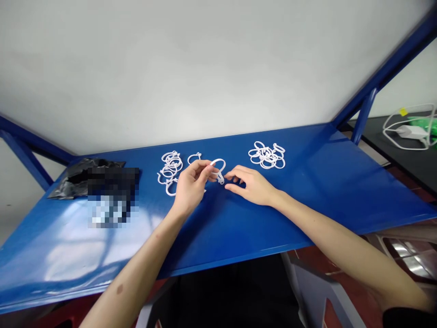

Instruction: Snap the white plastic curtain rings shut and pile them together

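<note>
My left hand [193, 184] pinches a white plastic shower curtain ring [223, 165] between thumb and fingers, above the blue table. The ring's small clasp end points down and toward my right hand. Close beside that end is my right hand [251, 184], thumb and fingers apart with nothing visible in them. To the left of my left hand lies a loose pile of white rings [170, 166], some with their ends apart. A single ring [194, 158] rests behind my left hand, which partly hides it. Farther right is a second cluster of white rings [268, 156].
The blue table [232, 232] has blue metal braces [363, 116] at its sides and a pale wall behind. A black plastic bag [73, 182] lies at left, beside a pixelated patch. At far right, a white charger with cable [411, 132] sits on a dark surface.
</note>
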`<state>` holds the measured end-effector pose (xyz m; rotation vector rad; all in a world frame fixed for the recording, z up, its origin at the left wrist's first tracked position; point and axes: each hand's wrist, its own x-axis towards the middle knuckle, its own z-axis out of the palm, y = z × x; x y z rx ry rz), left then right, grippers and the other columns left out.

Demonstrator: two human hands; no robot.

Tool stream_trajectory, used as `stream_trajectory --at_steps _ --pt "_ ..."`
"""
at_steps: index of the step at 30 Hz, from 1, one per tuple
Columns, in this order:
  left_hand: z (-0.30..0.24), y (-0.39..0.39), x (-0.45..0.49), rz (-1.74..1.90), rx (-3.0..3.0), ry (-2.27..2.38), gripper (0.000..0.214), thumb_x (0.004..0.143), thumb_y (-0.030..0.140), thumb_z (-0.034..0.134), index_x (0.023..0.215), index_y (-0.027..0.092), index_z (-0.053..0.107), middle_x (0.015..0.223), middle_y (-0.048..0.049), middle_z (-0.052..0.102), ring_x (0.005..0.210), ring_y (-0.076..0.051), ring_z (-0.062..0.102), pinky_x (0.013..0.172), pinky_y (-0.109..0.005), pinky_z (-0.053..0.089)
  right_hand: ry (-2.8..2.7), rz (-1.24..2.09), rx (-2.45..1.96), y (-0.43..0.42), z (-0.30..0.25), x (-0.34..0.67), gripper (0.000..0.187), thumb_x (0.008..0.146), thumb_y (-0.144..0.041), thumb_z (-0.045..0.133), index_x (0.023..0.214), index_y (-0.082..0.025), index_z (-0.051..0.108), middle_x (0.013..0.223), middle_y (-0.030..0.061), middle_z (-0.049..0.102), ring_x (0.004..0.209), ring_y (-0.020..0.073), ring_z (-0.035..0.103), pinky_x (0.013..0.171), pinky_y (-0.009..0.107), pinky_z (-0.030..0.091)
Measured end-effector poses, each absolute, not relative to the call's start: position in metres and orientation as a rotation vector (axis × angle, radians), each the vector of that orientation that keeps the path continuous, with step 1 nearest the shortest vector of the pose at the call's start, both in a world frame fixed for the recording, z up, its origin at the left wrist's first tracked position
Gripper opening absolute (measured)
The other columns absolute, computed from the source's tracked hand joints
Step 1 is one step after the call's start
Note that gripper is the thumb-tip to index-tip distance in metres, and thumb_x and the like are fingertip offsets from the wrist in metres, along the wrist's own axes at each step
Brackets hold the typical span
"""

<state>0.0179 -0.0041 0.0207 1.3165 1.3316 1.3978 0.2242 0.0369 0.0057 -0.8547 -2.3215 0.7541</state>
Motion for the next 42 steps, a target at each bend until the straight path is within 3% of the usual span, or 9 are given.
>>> stream_trajectory --at_steps 6,14,20,25,32,36,42 --pt "0.018 -0.007 0.019 1.436 1.309 1.187 0.028 0.093 0.044 0.068 0.102 0.017 0.067 0.093 -0.0051 0.076 0.077 -0.015 0.071 0.08 -0.031 0.057 -2.285 0.768 -0.85 0.037 0.007 0.224 0.024 0.096 -0.036 0.068 0.115 -0.021 0.067 0.108 0.0057 0.067 0.09 0.0173 0.066 0.078 0.031 0.054" --pt "0.023 -0.005 0.019 1.599 1.094 0.977 0.033 0.084 0.046 0.08 0.097 0.019 0.069 0.086 -0.003 0.074 0.074 -0.014 0.069 0.074 -0.029 0.057 -2.382 0.68 -0.794 0.039 0.003 0.224 0.014 0.098 -0.03 0.064 0.093 -0.021 0.074 0.101 0.005 0.065 0.089 0.0177 0.064 0.081 0.033 0.051" --pt "0.034 -0.003 0.015 1.641 0.99 0.938 0.036 0.078 0.045 0.085 0.094 0.017 0.069 0.083 -0.0028 0.073 0.072 -0.013 0.069 0.072 -0.028 0.057 -2.333 0.66 -0.838 0.04 0.006 0.226 0.018 0.1 -0.034 0.062 0.11 -0.022 0.072 0.107 0.0063 0.066 0.093 0.0191 0.066 0.081 0.034 0.055" --pt "0.03 -0.006 0.019 1.451 1.003 1.025 0.04 0.077 0.049 0.084 0.097 0.017 0.069 0.081 -0.0035 0.073 0.07 -0.014 0.067 0.067 -0.028 0.055 -2.157 0.578 -0.795 0.039 0.011 0.229 0.037 0.1 -0.031 0.059 0.137 -0.026 0.056 0.113 0.0065 0.063 0.079 0.0153 0.065 0.074 0.035 0.059" --pt "0.027 -0.012 0.028 1.143 0.967 1.07 0.033 0.08 0.042 0.079 0.098 0.018 0.065 0.07 0.0004 0.067 0.056 -0.011 0.06 0.056 -0.026 0.051 -2.172 0.439 -0.631 0.033 0.019 0.232 0.025 0.098 -0.026 0.063 0.122 -0.032 0.069 0.132 0.0063 0.064 0.096 0.019 0.07 0.086 0.041 0.063" --pt "0.028 -0.014 0.03 1.046 0.998 1.067 0.031 0.084 0.046 0.074 0.094 0.018 0.065 0.069 -0.0008 0.066 0.054 -0.012 0.06 0.051 -0.024 0.048 -2.125 0.446 -0.52 0.03 0.02 0.229 0.021 0.1 -0.024 0.06 0.113 -0.029 0.076 0.116 0.0044 0.076 0.099 0.019 0.073 0.087 0.038 0.063" --pt "0.027 -0.014 0.033 1.147 1.197 1.184 0.035 0.092 0.051 0.063 0.101 0.017 0.068 0.085 -0.004 0.068 0.062 -0.011 0.061 0.048 -0.021 0.048 -1.909 0.348 -0.775 0.03 0.018 0.226 0.021 0.098 -0.022 0.063 0.109 -0.024 0.081 0.084 0.0023 0.078 0.069 0.015 0.07 0.062 0.03 0.055"
